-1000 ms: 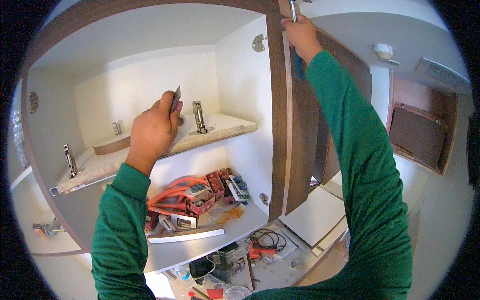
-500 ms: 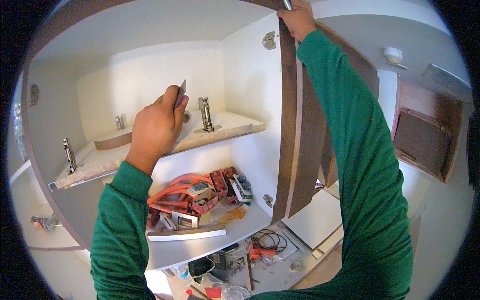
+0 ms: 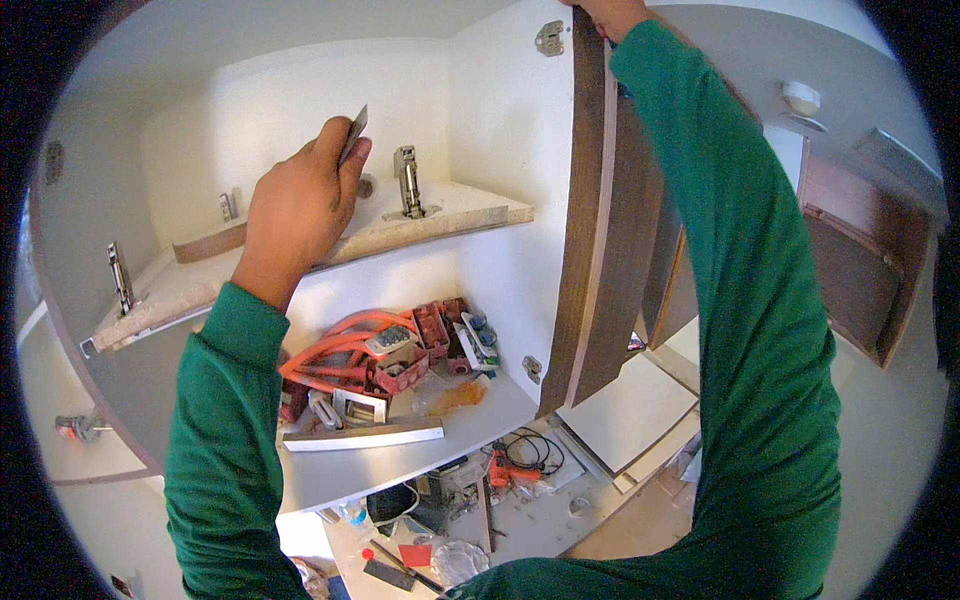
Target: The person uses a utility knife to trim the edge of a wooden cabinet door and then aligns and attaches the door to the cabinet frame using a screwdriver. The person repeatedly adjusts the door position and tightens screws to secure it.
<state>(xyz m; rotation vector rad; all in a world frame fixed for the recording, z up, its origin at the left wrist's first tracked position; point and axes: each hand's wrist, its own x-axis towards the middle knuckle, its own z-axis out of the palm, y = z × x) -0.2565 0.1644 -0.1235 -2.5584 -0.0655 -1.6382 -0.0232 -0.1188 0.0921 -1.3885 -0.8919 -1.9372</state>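
Head view: a white board (image 3: 460, 200) lies tilted in an open cupboard (image 3: 505, 120), and metal hinges (image 3: 408, 182) stand up from it.
Writing: any marks on the pale packet (image 3: 389, 341), below the white board, are too blurry to read.
Metal blade (image 3: 355, 130): thin and grey, above the white board, tip pointing up.
Left hand (image 3: 300, 210): pinches the metal blade between thumb and fingers, in front of the white board.
Right hand (image 3: 612, 14): up and right of the white board, cut off by the top of the view, so I cannot tell if it is closed.
Since half a second ago: the cupboard and white board sit higher in the view. More of the right hand is cut off, and the shiny tool it held then is out of view. The left hand pinches the metal blade as before.
Shelf (image 3: 480, 420): under the white board, with orange tubes (image 3: 325, 355) and red boxes (image 3: 430, 332) in a heap.
Surface (image 3: 555, 530): lower than the white board, messy, with an orange tool (image 3: 515, 474), black cord (image 3: 560, 455) and red card (image 3: 415, 555).
Brown panel (image 3: 635, 210): upright, right of the white board.
In the way: the left hand hides part of the white board; the right green sleeve (image 3: 765, 330) hides part of the brown panel.
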